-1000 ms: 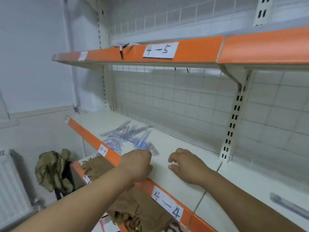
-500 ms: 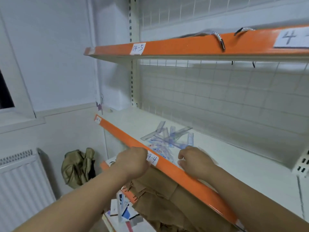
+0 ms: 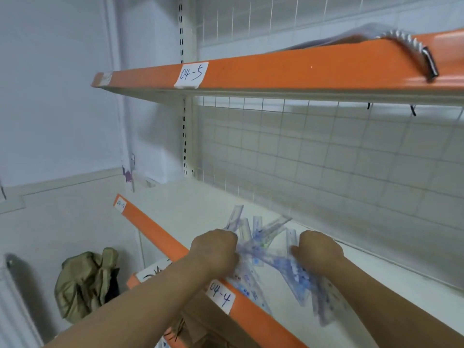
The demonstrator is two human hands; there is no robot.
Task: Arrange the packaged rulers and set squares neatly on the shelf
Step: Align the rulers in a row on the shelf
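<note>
Onto the white shelf (image 3: 190, 204) your hands have advanced from its orange front lip (image 3: 155, 233), reaching the jumbled pile of packaged rulers and set squares (image 3: 266, 244) near that lip. Your left hand (image 3: 216, 249) and right hand (image 3: 319, 249) flank it, fingers curled against the packets; blur hides whether they grip any.

Loose pile of packaged rulers and set squares (image 3: 263, 247) lies crisscrossed on white shelf (image 3: 190, 209), just behind orange edge (image 3: 150, 229) with label (image 3: 221, 296) "04-4". Flanking it: left hand (image 3: 216, 249), right hand (image 3: 317, 249), fingers curled against packs; grip hidden, blurred.
</note>
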